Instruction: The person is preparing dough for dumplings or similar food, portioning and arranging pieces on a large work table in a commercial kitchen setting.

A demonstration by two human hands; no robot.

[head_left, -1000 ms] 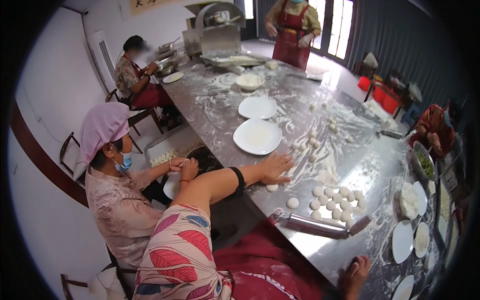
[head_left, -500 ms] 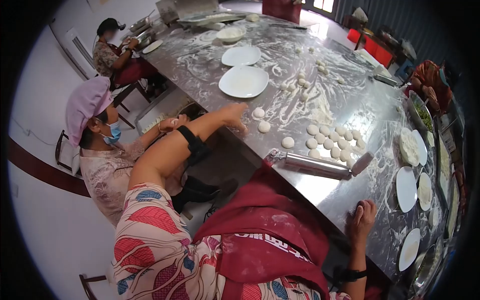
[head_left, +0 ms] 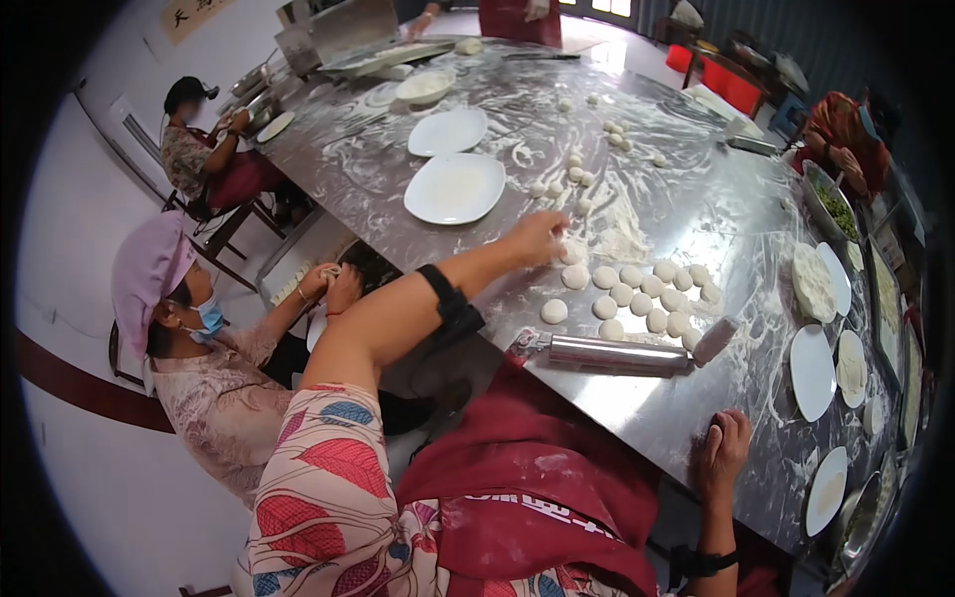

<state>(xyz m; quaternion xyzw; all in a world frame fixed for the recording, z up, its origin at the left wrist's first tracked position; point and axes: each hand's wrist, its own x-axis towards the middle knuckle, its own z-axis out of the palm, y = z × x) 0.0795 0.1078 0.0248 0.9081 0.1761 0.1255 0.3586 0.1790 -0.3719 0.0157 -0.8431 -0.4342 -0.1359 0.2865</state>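
Observation:
My left hand (head_left: 540,239) is over the table with its fingers curled together; whether they grip anything is too blurred to tell. By its fingertips lies a pale dough disc (head_left: 575,277), with another disc (head_left: 554,311) closer to the table's edge. A group of several dough discs (head_left: 652,287) sits to the right. In front of them lies a metal rolling pin (head_left: 619,354), untouched. My right hand (head_left: 725,456) rests at the table's near edge, fingers curled, nothing visible in it.
The steel table (head_left: 637,403) is dusted with flour. White plates (head_left: 455,189) stand beyond my left arm, others (head_left: 813,373) at right. A masked co-worker (head_left: 214,348) sits at left, hands on food; other people are at far left, far side and right.
My left hand has moved right over the table, its fingers now more curled. Two dough discs are now closer to the group. The view has shifted; my right hand stays at the edge.

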